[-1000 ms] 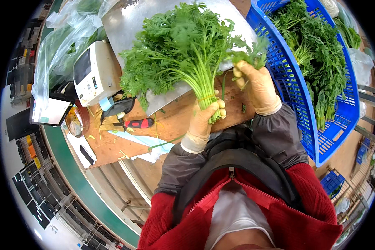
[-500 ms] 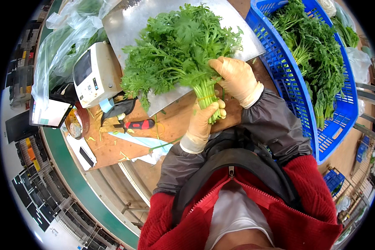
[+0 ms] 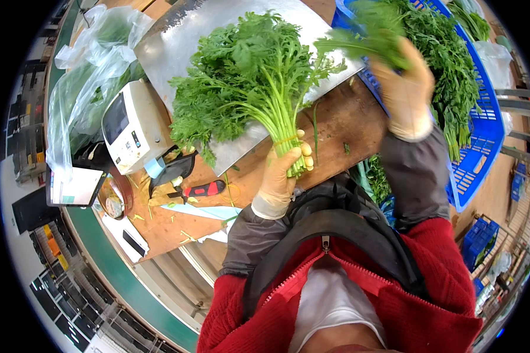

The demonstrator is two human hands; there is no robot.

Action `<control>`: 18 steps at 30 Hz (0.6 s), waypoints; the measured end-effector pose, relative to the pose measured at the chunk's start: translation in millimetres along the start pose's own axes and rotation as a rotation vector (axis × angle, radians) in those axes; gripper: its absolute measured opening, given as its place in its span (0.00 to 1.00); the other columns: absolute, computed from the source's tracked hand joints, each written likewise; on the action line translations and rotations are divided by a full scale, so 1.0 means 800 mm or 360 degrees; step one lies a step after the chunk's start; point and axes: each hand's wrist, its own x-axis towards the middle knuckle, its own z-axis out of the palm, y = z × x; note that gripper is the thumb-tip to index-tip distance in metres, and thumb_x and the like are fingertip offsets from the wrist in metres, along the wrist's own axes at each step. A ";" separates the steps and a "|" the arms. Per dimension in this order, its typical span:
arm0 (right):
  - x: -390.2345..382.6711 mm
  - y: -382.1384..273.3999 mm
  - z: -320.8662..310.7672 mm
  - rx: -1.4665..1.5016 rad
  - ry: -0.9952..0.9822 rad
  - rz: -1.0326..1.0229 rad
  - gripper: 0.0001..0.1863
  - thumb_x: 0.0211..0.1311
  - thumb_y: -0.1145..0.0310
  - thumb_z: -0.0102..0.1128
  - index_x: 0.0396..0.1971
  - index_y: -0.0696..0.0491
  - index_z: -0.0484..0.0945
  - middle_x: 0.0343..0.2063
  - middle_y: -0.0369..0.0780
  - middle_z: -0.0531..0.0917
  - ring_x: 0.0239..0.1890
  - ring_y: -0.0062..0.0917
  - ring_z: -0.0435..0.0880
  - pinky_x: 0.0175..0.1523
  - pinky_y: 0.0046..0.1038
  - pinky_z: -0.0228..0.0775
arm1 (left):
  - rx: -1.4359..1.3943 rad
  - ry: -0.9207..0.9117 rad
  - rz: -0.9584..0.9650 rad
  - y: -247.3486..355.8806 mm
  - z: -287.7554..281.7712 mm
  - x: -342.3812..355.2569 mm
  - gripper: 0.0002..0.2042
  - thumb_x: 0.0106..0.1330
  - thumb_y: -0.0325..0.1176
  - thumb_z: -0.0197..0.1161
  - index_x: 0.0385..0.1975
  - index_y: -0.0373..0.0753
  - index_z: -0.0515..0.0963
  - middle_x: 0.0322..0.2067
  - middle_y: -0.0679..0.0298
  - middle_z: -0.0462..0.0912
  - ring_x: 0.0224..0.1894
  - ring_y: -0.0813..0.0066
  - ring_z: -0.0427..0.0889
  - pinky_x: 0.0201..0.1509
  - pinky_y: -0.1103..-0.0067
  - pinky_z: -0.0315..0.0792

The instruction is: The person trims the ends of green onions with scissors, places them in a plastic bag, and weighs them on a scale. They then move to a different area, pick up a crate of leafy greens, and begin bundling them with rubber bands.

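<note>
Gloved in pale rubber, my left hand (image 3: 280,179) is closed around the lower stems of a bunch of chrysanthemum greens (image 3: 235,82). A thin band seems to ring the stems just above my fingers. The leafy tops spread over a metal plate (image 3: 159,56) on the wooden table. My right hand (image 3: 405,91), in the same kind of glove and smeared by motion, is raised at the near side of a blue plastic basket (image 3: 462,191). It grips a small clump of greens (image 3: 368,35), whose blurred leaves point to the left. More greens (image 3: 447,70) fill the basket.
Left of the plate stand a white label printer (image 3: 135,126) and clear plastic bags (image 3: 91,76) with greens inside. A red-and-black handled knife (image 3: 203,189) lies on the table (image 3: 356,120) among scraps. At the left edge are a tablet screen (image 3: 73,185) and a round container (image 3: 115,197).
My right hand has left the bunch and moved right and up to the basket, with a small clump in it. My left hand still holds the bunch in nearly the same place.
</note>
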 end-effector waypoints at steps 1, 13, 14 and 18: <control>-0.008 -0.005 -0.031 -0.0042 -0.0061 0.0204 0.14 0.56 0.75 0.60 0.45 0.55 0.78 0.34 0.33 0.81 0.31 0.14 0.76 0.37 0.15 0.68 | -0.0033 -0.0043 -0.0015 0.000 -0.003 0.000 0.22 0.58 0.30 0.61 0.51 0.31 0.65 0.33 0.60 0.77 0.30 0.73 0.79 0.35 0.79 0.75; -0.154 0.016 -0.109 0.0083 -0.1276 0.1522 0.35 0.54 0.65 0.66 0.60 0.58 0.62 0.40 0.45 0.81 0.43 0.22 0.78 0.48 0.23 0.70 | -0.0753 -0.0573 -0.0221 -0.038 -0.034 0.019 0.22 0.56 0.37 0.63 0.46 0.31 0.69 0.34 0.58 0.78 0.32 0.68 0.76 0.37 0.73 0.72; -0.147 0.014 -0.064 0.0414 -0.1047 0.1358 0.33 0.56 0.65 0.63 0.60 0.58 0.62 0.41 0.42 0.80 0.42 0.19 0.77 0.48 0.20 0.69 | -0.0551 -0.0411 -0.0206 -0.031 -0.017 0.017 0.18 0.57 0.36 0.63 0.42 0.31 0.71 0.30 0.59 0.78 0.27 0.71 0.75 0.31 0.76 0.71; -0.093 -0.029 0.071 0.1223 -0.1204 0.1219 0.38 0.55 0.66 0.63 0.62 0.62 0.55 0.49 0.43 0.73 0.47 0.22 0.72 0.51 0.24 0.66 | 0.0442 0.0061 -0.0145 0.000 0.018 0.004 0.13 0.56 0.32 0.61 0.39 0.33 0.72 0.23 0.62 0.77 0.26 0.70 0.77 0.28 0.75 0.72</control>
